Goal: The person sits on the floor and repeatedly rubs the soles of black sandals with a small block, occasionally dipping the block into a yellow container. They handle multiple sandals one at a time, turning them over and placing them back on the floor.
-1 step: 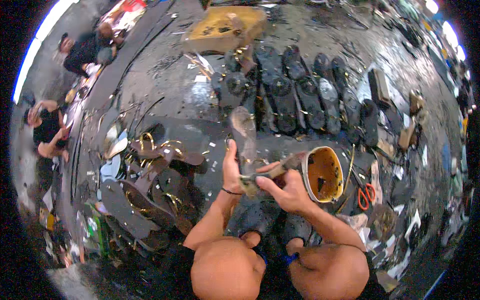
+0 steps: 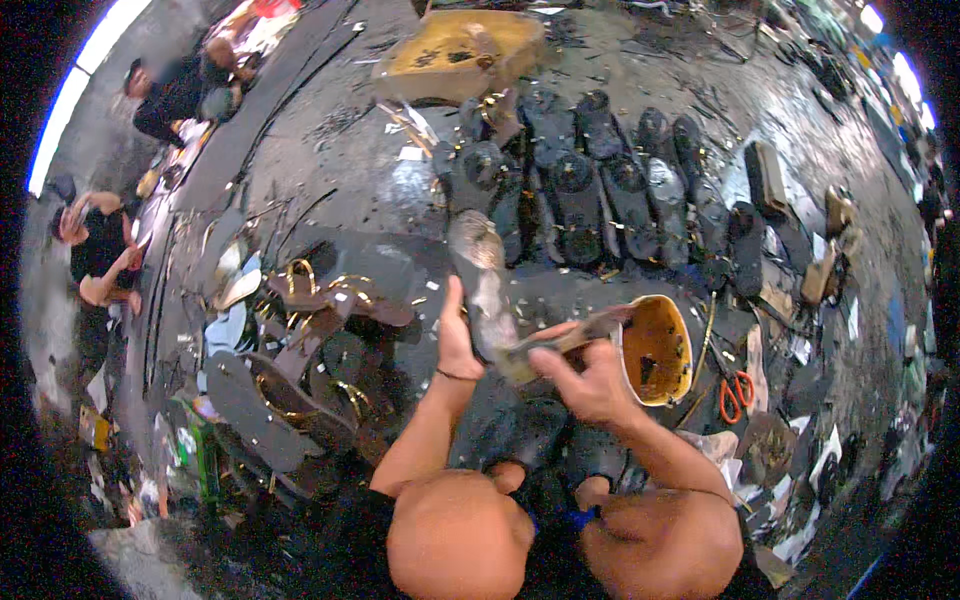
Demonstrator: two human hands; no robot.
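Grey, with a wet-looking shine on its upper face, a shoe sole (image 2: 487,275) stands raised above the floor (image 2: 290,185), tilted, in front of the person's knees (image 2: 455,535). Gripping it along its lower left edge is the left hand (image 2: 458,340), a dark band (image 2: 456,376) round that wrist. Closed on a brush (image 2: 600,328), the right hand (image 2: 590,385) holds the bristle end over the sole's lower end; whether the bristles press on it, I cannot tell. Just right of this hand sits a tub (image 2: 664,322), yellowish inside with dark bits, and near it lie scissors (image 2: 737,397) with orange handles. Beyond the sole, dark soles (image 2: 575,205) lie in rows. To the left are brown sandals (image 2: 380,303) with gold trim. Farther off rest a yellow block (image 2: 415,80) and, at upper left, two people (image 2: 100,240).
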